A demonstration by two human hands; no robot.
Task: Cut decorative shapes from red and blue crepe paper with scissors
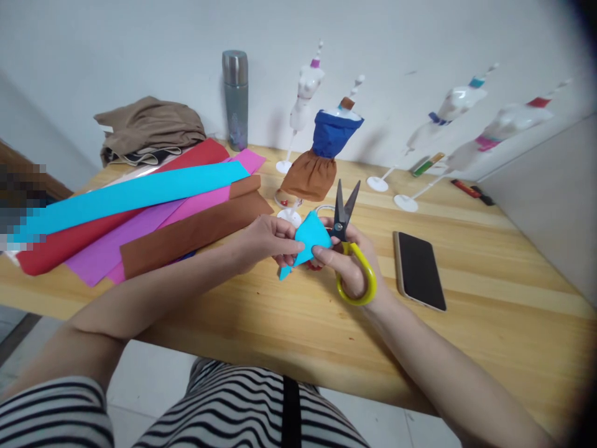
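Between my hands, above the table's middle, is a small folded turquoise fabric-like piece (313, 238). My left hand (273, 241) pinches its left edge, with a narrow turquoise tip hanging below the fingers. On the right side, the thumb and fingers of my right hand (349, 261) press on the same piece. That hand also carries scissors (342, 218) with yellow handles, looped around the thumb side; their blades are spread and point up, away from the piece. Just beyond stands a white mini dress form (288, 216) wearing a blue top (336, 132) and gathered brown skirt (310, 176).
Turquoise (140, 190), red, purple, pink and brown (196, 233) strips lie piled at left. Behind them are a brown cloth heap (149, 127) and a thermos (236, 102). More dress forms (459, 102) stand along the wall. A phone (420, 270) lies right of my right hand.
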